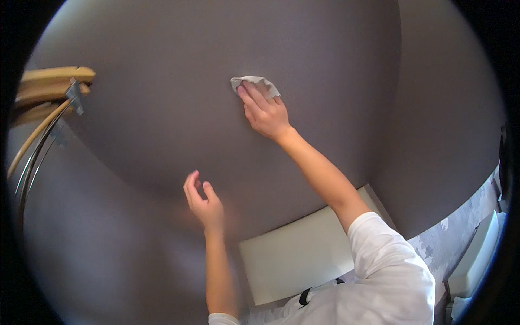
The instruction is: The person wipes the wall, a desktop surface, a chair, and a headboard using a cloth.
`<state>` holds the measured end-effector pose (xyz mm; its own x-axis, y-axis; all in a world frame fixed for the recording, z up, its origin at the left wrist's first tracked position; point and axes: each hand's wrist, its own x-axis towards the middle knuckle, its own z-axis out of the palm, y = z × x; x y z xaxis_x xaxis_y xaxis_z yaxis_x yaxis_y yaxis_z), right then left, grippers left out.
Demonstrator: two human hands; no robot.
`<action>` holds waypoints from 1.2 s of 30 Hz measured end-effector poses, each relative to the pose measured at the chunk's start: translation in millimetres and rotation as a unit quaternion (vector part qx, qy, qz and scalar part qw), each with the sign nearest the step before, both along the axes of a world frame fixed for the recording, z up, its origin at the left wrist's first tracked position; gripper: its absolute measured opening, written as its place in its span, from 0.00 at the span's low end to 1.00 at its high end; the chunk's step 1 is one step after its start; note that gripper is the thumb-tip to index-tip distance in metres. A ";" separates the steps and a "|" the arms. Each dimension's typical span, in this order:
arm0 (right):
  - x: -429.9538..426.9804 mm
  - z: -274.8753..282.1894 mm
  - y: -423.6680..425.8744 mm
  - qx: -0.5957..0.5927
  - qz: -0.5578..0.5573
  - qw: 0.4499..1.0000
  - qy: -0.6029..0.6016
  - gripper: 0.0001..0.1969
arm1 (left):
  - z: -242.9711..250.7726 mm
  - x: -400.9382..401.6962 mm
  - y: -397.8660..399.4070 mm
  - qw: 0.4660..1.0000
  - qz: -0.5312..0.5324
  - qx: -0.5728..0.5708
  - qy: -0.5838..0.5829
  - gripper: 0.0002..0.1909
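Note:
My right hand presses a crumpled white cloth or wipe against a large dark grey-brown panel. The cloth lies under the fingertips, its upper edge sticking out past them. Lower and to the left, my left hand has its fingers slightly curled and apart, with nothing in it. It appears to be held in front of the panel; whether it touches the surface cannot be told.
Several wooden clothes hangers with a metal clip hang at the far left. A pale flat panel lies below my right arm. At the right edge are a patterned grey surface and a whitish piece of furniture.

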<state>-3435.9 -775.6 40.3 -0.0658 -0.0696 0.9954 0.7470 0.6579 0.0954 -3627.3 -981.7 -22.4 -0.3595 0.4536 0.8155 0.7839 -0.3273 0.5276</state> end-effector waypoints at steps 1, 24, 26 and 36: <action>14.3 0.7 4.9 0.003 -0.020 1.000 -0.004 0.24 | 2.4 4.6 22.8 0.999 0.014 0.018 0.042 0.20; 238.0 -116.3 85.3 -0.245 0.054 0.743 0.620 0.28 | -60.5 24.4 163.5 0.933 0.299 0.138 0.145 0.37; 215.2 -66.1 80.6 -0.195 0.065 0.811 0.547 0.28 | -60.2 23.3 163.2 0.932 0.299 0.145 0.146 0.37; 50.6 -115.7 5.4 -0.075 0.191 0.926 -0.318 0.26 | -69.1 23.5 164.1 0.939 0.294 0.114 0.139 0.37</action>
<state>-3385.2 -770.2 -75.4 -0.6417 -0.0728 0.7635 0.2815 0.9036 0.3228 -3603.8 -817.6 -91.5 -0.2527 0.0452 0.9665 0.9613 0.1253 0.2455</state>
